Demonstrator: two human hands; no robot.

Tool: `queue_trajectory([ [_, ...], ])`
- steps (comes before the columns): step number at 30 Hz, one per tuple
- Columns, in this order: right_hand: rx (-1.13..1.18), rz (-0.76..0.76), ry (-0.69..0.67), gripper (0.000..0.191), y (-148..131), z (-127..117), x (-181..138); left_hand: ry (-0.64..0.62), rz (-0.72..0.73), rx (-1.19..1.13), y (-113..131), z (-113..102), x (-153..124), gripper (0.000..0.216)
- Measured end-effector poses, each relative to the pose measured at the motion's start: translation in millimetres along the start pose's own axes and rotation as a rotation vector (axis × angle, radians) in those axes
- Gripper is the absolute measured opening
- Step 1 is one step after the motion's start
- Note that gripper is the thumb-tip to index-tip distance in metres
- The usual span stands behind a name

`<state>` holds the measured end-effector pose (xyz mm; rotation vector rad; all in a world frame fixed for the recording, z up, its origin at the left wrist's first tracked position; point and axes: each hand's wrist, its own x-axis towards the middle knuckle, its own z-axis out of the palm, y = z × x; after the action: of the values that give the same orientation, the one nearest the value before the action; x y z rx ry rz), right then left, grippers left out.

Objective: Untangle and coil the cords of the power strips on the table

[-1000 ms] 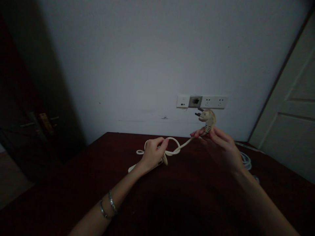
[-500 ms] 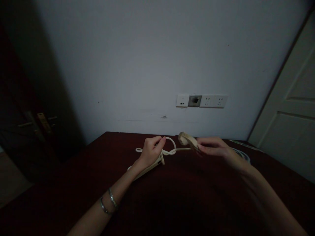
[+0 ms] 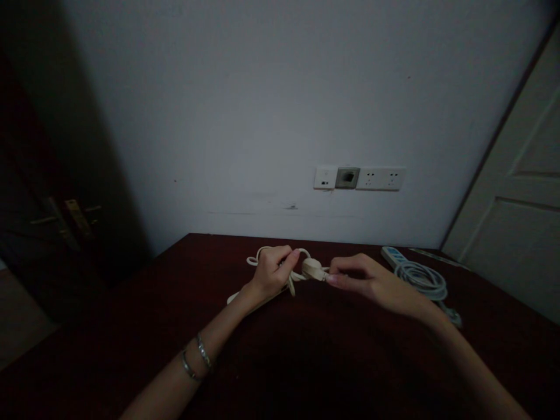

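My left hand (image 3: 273, 271) is closed around loops of a white power cord (image 3: 252, 261), above a white power strip (image 3: 233, 298) that it mostly covers. Bracelets circle that wrist. Between thumb and fingers, my right hand (image 3: 361, 277) pinches the plug (image 3: 312, 269) at its cord end. The plug's head points left, close to the loops beside my left hand. Part of the cord runs behind the plug, and how the loops cross inside my left hand is hidden.
A second power strip (image 3: 392, 255) with a coiled grey cord (image 3: 422, 280) lies on the dark red table (image 3: 332, 350) at right. Wall sockets (image 3: 380, 178) sit above the table's back edge. Doors stand on both sides, the left one with a handle (image 3: 76, 217).
My right hand has brought the plug left and down, close to the cord loops. My left hand has stayed nearly in place. The second power strip at right now shows more fully.
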<state>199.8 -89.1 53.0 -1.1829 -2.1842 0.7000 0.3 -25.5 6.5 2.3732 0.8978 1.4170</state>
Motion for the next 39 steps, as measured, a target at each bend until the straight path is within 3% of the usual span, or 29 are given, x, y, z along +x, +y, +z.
queue_trajectory([
  [10, -0.09, -0.063, 0.09, 0.033, 2, 3, -1, -0.013, 0.099, 0.017, 0, 2, -2, 0.036],
  [17, -0.188, -0.071, 0.009, 0.032, 0, 7, -1, 0.036, 0.122, 0.04, -1, 2, -1, 0.036],
  [23, -0.298, -0.033, 0.031, 0.029, 7, 14, 5, 0.03, 0.198, 0.075, -4, 7, -1, 0.034],
  [30, -0.459, -0.04, 0.099, 0.026, 13, 23, 8, 0.031, 0.37, 0.234, -4, 13, -3, 0.033],
  [39, -0.676, -0.123, 0.246, 0.018, 20, 26, 11, -0.055, 0.353, 0.333, 1, 12, -3, 0.025],
])
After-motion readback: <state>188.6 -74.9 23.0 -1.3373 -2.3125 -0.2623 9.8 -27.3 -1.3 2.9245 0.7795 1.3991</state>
